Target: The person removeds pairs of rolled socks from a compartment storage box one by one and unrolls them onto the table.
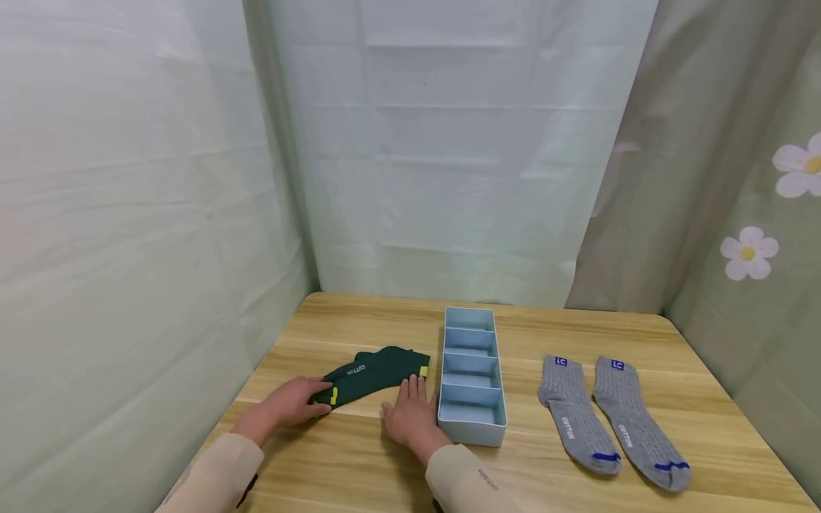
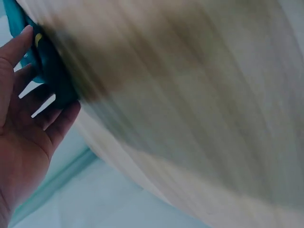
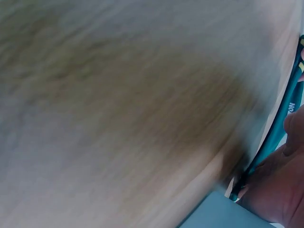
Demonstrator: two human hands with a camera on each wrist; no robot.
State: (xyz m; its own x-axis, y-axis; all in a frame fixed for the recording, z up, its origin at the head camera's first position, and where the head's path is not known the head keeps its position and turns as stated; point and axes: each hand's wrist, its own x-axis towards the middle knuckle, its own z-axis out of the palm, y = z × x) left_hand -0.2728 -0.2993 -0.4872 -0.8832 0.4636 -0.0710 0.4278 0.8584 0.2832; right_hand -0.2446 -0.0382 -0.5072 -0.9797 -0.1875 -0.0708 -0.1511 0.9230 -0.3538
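A pair of dark green socks (image 1: 378, 374) lies on the table, one seemingly laid over the other, with yellow marks at toe and cuff. My left hand (image 1: 295, 400) holds the toe end, thumb on the near side and fingers across the far side; the left wrist view shows the green fabric (image 2: 57, 76) between them. Palm down, my right hand (image 1: 412, 415) rests by the cuff, its extended fingertips at the near edge of the fabric. Much of the right hand (image 3: 280, 180) is cut off in the right wrist view.
Just right of my right hand stands a light blue organizer box (image 1: 471, 434) with several compartments in a row. Two grey socks (image 1: 580, 420) with blue toe stripes lie flat side by side farther right. Curtains (image 1: 449, 178) hang around the wooden table (image 1: 359, 470).
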